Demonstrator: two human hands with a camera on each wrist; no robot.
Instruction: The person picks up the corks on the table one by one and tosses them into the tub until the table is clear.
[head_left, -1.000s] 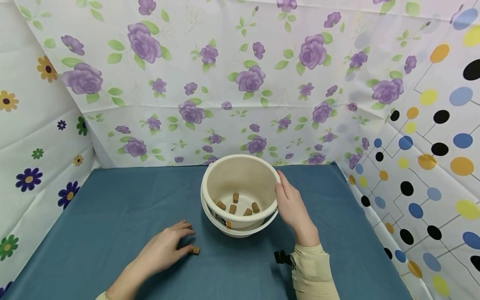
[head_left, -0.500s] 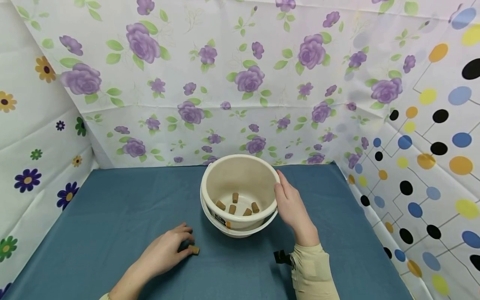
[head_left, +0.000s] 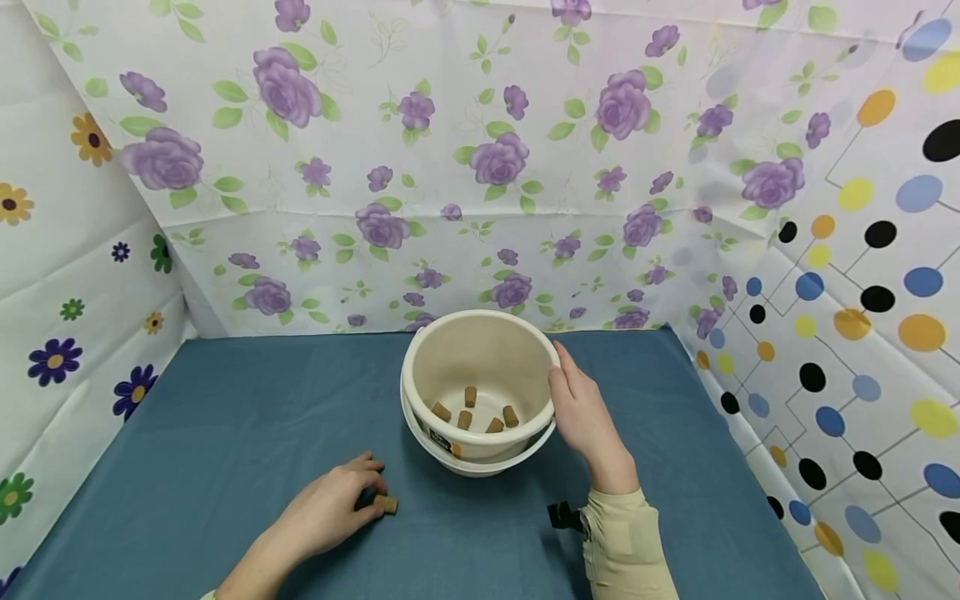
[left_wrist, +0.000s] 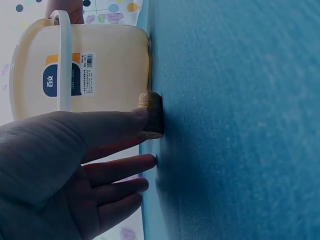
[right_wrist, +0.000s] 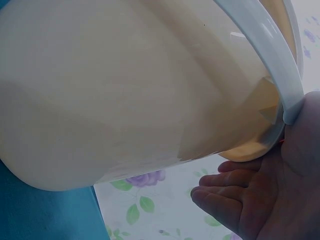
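My left hand [head_left: 330, 505] reaches low over the blue cloth and pinches a small cork [head_left: 386, 504] at its tip. Up close in the left wrist view, the thumb lies against that cork [left_wrist: 151, 115], with the index finger mostly hidden behind it and the other fingers extended. A cream bucket [head_left: 483, 329] stands upright at the centre with several corks [head_left: 465, 419] on its floor. My right hand [head_left: 587, 417] holds the bucket's rim on the right. In the right wrist view, its fingers [right_wrist: 220, 200] extend along the outside, near the white handle [right_wrist: 272, 55].
Blue cloth [head_left: 247, 400] covers the table. The bucket's handle hangs down in front of it. Flower-printed sheets [head_left: 450, 167] stand behind and to the left, and a dotted sheet [head_left: 862, 333] on the right. A black piece [head_left: 564, 514] sticks out from the right sleeve [head_left: 626, 546].
The left hand and the cork at its fingertips have shifted slightly left and toward the person. The right hand and the bucket have stayed in place.
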